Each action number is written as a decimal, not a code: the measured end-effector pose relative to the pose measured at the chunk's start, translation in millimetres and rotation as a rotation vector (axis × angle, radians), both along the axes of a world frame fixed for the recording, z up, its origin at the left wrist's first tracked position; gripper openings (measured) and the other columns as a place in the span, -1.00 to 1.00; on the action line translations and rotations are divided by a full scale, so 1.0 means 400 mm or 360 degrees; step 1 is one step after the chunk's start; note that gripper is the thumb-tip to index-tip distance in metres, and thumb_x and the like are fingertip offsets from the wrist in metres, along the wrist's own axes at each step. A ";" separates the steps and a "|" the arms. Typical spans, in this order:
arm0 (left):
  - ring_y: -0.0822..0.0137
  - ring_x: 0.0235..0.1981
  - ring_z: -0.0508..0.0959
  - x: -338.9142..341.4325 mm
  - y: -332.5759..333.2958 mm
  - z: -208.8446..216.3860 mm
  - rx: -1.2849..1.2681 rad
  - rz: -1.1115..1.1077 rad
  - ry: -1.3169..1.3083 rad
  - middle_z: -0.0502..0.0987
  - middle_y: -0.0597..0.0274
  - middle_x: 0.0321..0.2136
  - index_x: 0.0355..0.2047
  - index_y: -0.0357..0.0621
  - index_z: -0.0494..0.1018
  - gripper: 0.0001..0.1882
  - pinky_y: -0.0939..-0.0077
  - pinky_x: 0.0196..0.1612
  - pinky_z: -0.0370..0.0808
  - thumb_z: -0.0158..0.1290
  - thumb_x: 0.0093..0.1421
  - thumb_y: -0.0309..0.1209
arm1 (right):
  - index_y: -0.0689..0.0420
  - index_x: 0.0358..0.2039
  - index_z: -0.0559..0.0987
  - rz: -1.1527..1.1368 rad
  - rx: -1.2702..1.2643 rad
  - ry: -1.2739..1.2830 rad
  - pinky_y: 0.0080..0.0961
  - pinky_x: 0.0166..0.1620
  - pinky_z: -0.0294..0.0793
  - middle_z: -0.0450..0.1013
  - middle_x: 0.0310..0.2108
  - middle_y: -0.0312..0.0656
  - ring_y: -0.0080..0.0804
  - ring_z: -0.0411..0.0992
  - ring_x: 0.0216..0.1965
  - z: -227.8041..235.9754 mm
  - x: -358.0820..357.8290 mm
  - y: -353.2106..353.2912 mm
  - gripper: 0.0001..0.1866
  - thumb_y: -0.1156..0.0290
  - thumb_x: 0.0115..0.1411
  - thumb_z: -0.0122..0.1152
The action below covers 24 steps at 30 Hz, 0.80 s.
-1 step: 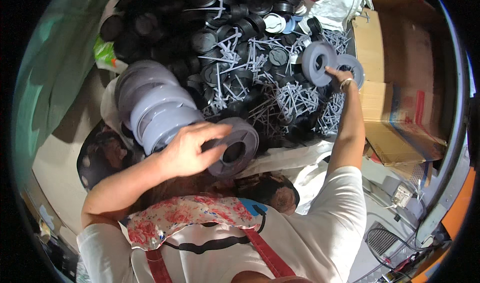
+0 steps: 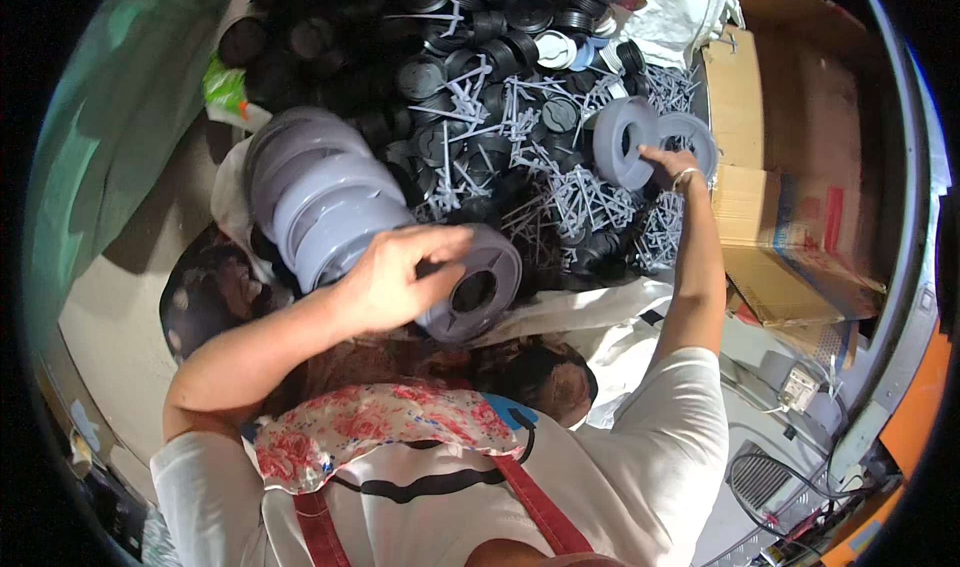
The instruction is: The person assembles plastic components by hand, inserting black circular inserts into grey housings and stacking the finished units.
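Observation:
My left hand (image 2: 405, 277) is at the left side of a grey plastic ring (image 2: 500, 292), its fingers and thumb bent about the ring's rim. Beside that hand, several more grey rings (image 2: 335, 197) lean together in a slanting row. Over at the right, my right hand (image 2: 672, 167) grips a second grey ring (image 2: 605, 142), which stands tilted with a finger at its centre hole. Behind those fingers is another grey ring (image 2: 706, 145), partly covered by the hand. I cannot see the far side of either grip.
A large heap of black round caps (image 2: 420, 77) mixed with thin grey plastic sticks (image 2: 585, 202) spreads in front of me. White sacking (image 2: 620, 312) borders it. An open cardboard box (image 2: 740, 207) stands on the right, near a socket (image 2: 798, 387) with cables. Green cloth (image 2: 130, 97) hangs left.
The view has shifted slightly. The ring in my right hand has turned a little and moved slightly left. My left hand stays at its ring.

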State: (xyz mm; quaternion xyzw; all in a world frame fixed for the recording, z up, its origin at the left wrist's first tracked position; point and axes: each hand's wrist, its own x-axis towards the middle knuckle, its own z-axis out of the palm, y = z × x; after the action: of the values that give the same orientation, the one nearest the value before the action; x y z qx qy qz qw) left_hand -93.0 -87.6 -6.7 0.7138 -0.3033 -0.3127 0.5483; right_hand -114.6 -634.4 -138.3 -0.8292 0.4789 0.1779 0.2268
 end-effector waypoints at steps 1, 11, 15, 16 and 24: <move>0.46 -0.35 0.50 -0.004 -0.001 -0.005 0.0067 0.0084 0.0125 0.53 0.18 -0.37 -0.15 -0.33 0.40 -0.66 0.56 -0.22 0.44 0.05 0.01 -0.60 | 0.47 -0.36 0.50 0.0176 0.0235 0.0084 -0.48 -0.49 0.42 0.49 -0.45 -0.05 -0.34 0.46 -0.52 0.127 0.037 0.169 -0.18 -0.13 -0.34 0.40; 0.41 -0.11 0.39 0.057 -0.033 0.037 -0.0520 0.0271 0.1622 0.37 0.14 -0.10 0.03 -0.29 0.24 -0.38 0.60 -0.03 0.30 0.13 0.05 -0.21 | 0.24 -0.58 0.53 0.1053 0.0266 -0.0232 -0.57 -0.37 0.38 0.43 -0.59 -0.21 -0.47 0.41 -0.49 0.345 0.066 0.743 -0.47 -0.06 -0.18 0.33; 0.44 -0.40 0.48 0.104 0.020 0.085 -0.0548 0.0596 0.1403 0.48 0.25 -0.47 -0.28 -0.22 0.41 -0.75 0.65 -0.26 0.43 -0.05 0.12 -0.31 | 0.24 -0.57 0.50 0.0432 0.0995 0.0040 -0.62 -0.80 0.16 0.38 -0.69 -0.23 -0.55 0.18 -0.88 0.315 0.142 0.786 -0.40 -0.17 0.04 0.10; 0.44 -0.41 0.49 0.119 0.035 0.070 -0.0766 0.0633 0.1540 0.48 0.22 -0.46 -0.28 -0.24 0.40 -0.74 0.59 -0.30 0.46 -0.05 0.12 -0.31 | 0.26 -0.54 0.50 0.0320 0.1104 0.0074 -0.61 -0.80 0.19 0.36 -0.72 -0.24 -0.54 0.20 -0.87 0.304 0.165 0.773 -0.40 -0.16 0.06 0.09; 0.47 -0.40 0.48 0.192 0.131 0.083 -0.0769 0.1189 0.1197 0.50 0.22 -0.39 -0.25 -0.33 0.42 -0.60 0.56 -0.33 0.45 0.20 -0.01 -0.29 | 0.30 -0.07 0.34 0.1067 -0.0452 -0.0515 -0.33 0.02 0.31 0.34 -0.07 0.16 0.00 0.31 -0.01 0.099 0.435 0.705 -0.37 0.21 -0.09 0.30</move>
State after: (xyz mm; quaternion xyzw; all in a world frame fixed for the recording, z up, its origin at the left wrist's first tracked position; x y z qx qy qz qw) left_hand -16.4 -35.0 26.7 0.4671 0.1219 -0.2519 0.8388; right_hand 59.5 -352.3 -98.9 -0.9800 0.1595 0.0411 0.1118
